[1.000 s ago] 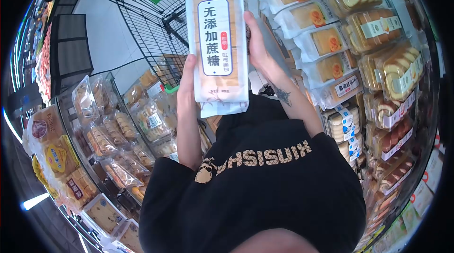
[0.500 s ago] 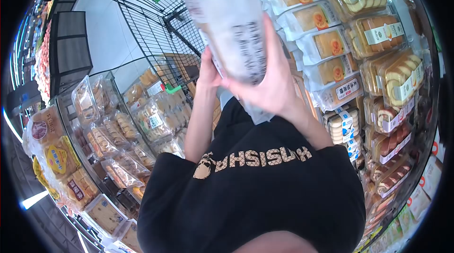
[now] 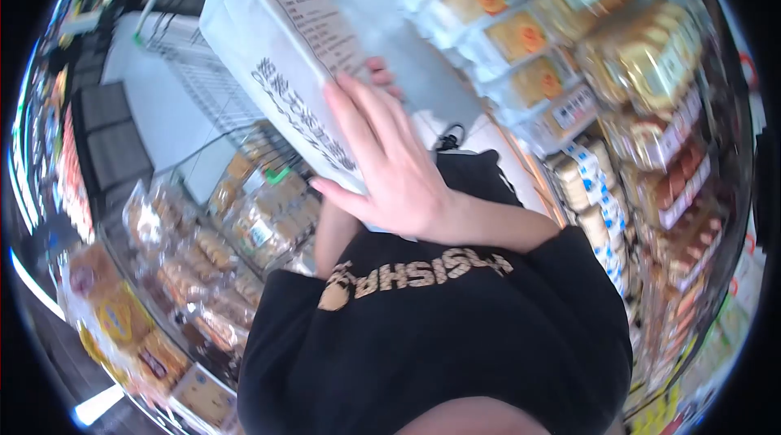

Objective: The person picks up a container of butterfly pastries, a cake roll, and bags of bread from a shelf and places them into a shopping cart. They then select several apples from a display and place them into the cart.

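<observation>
One white packet [image 3: 272,69] is held up in front of the person's chest by two hands, slanted so that its upper end leans to the picture's left. The right hand [image 3: 399,162] grasps its lower part from the near side, with the fingers laid over the packet and the thumb set apart near the lower edge. Of the left hand [image 3: 381,75], only a few fingers show, curled around the far edge; the rest is hidden behind the packet, yet it too seems to grip. Two blocks of dark print mark the packet, one small and lined, one larger, both too blurred to read. One wire cart [image 3: 183,56] stands beyond, partly covered by the packet. At the picture's right, at least four bags with round orange marks [image 3: 529,36] lie in a row, and one bag with a white label [image 3: 561,113] lies just below them. Several clear boxes [image 3: 655,65] are stacked farther right, too smeared to count. Many wrapped packs fill the left shelf, among them one yellow pack [image 3: 122,313]. One black shirt [image 3: 439,337] bears one line of tan letters.
</observation>
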`<state>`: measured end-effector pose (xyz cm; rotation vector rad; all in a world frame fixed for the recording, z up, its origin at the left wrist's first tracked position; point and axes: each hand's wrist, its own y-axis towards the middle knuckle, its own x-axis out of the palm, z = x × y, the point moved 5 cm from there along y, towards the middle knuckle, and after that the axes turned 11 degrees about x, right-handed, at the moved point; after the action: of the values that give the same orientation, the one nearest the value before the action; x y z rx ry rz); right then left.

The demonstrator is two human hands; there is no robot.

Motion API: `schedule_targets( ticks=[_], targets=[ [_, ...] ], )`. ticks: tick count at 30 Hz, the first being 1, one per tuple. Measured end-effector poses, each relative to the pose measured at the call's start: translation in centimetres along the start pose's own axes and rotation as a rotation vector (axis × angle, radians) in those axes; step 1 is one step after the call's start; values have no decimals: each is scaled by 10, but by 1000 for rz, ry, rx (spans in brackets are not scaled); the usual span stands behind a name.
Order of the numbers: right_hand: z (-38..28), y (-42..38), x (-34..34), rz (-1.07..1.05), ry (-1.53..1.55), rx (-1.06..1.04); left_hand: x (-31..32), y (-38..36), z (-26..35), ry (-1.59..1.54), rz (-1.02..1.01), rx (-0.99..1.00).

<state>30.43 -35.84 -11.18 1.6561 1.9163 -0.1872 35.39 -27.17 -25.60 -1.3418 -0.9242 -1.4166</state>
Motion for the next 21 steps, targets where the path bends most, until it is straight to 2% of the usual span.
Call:
schedule_targets(
  ticks=[1,2,3,4,5,6,8,12,16,18,21],
  targets=[
    [18,3,-6,41,117,85,-23,-8,12,290,157,167],
    [38,5,-13,92,238,164,-17,-9,14,339,97,123],
    [57,4,-17,132,207,196,-6,-7,12,390,35,84],
    [84,2,-12,64,255,380,1,-8,6,597,295,51],
    [110,-5,-8,-7,316,559,-18,-9,5,745,330,-39],
    [128,-12,-10,23,312,579,-36,-10,5,898,359,-121],
    [165,-30,-7,18,302,746,-35,-6,-17,1045,328,-167],
    [204,-74,-20,115,391,773,-21,-6,-64,1180,319,-290],
    [225,-117,-36,285,595,778,-23,1,-107,1234,124,-386],
    [232,-136,-43,409,888,839,-23,6,-125,1245,111,-432],
    [246,-164,-47,501,888,894,-31,11,-152,1321,-39,-604]
  ],
)
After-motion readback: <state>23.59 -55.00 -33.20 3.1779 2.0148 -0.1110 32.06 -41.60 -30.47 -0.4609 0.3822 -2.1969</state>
